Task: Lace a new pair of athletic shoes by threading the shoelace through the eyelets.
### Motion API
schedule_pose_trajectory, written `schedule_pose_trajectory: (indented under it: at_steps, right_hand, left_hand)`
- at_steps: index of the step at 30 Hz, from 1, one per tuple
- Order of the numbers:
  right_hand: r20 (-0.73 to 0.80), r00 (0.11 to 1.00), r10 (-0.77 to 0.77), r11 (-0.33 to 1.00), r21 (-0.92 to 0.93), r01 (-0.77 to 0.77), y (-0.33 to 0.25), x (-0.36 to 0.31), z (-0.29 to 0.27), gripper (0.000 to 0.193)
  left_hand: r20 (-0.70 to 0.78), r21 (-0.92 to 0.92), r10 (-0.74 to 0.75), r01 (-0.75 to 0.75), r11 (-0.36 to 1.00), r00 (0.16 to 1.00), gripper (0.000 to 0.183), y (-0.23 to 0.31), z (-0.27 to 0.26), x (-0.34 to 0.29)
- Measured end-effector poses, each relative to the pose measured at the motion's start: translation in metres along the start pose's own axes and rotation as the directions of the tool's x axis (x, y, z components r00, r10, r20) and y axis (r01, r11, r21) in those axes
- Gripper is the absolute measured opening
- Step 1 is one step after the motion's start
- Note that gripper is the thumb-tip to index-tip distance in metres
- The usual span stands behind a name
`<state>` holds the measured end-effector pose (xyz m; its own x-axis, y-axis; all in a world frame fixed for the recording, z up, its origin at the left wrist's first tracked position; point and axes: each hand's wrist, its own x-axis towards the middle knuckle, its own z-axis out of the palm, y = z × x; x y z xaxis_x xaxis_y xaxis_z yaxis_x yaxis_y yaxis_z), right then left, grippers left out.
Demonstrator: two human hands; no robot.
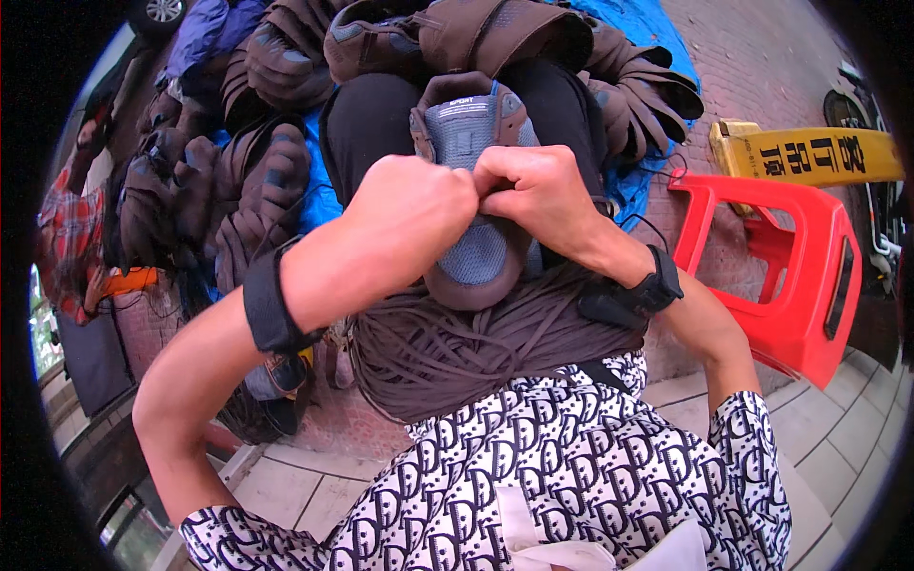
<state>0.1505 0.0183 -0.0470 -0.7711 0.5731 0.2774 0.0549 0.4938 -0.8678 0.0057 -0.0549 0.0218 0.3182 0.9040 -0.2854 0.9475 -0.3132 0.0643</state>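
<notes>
A brown and blue-grey shoe upper (473, 255) lies on my lap between my knees, its toe toward me and its tongue pointing away. Both fists meet over its middle. My left hand (405, 205) is closed, its fingers curled under and mostly out of sight. Thumb and forefinger of my right hand (535, 193) are pinched together against the left one. Whatever sits between the fingers is hidden. Just below the toe, a thick bundle of dark grey-brown shoelaces (447, 347) spreads across my lap.
Stacked brown shoe uppers (505, 33) lie past my knees, with more piles (262, 181) to the left on blue sheeting (322, 176). A red plastic stool (809, 219) and a yellow board (809, 152) stand at right. Someone in a plaid shirt (71, 238) is at far left.
</notes>
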Motion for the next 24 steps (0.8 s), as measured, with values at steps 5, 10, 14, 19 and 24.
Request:
schedule_pose_trajectory:
  at_steps: [5, 10, 14, 19, 24]
  right_hand:
    - [-0.015, 0.999, 0.049, 0.998, 0.049, -0.048, -0.001, -0.004, -0.004, 0.014]
    - [-0.026, 0.998, 0.051, 0.994, 0.099, -0.049, -0.003, -0.002, -0.004, 0.016]
    - [0.050, 0.998, -0.047, 0.997, -0.063, 0.050, -0.010, 0.006, -0.005, 0.015]
    - [0.199, 0.966, -0.164, 0.926, -0.307, 0.221, -0.012, 0.013, -0.005, 0.016]
    - [0.326, 0.863, -0.385, 0.778, -0.389, 0.494, -0.017, 0.020, -0.004, 0.008]
  left_hand:
    - [0.017, -0.134, 0.016, -0.014, 0.991, 1.000, 0.011, -0.006, 0.000, 0.012]
    - [-0.035, -0.255, -0.106, 0.094, 0.962, 0.994, 0.015, -0.007, 0.001, 0.008]
    - [0.049, -0.475, -0.215, 0.212, 0.854, 0.975, 0.013, -0.006, -0.009, 0.000]
    - [0.143, -0.778, -0.343, 0.320, 0.541, 0.928, 0.012, -0.002, 0.006, -0.018]
    - [0.243, -0.939, -0.329, 0.307, 0.156, 0.912, 0.014, -0.008, 0.016, -0.035]
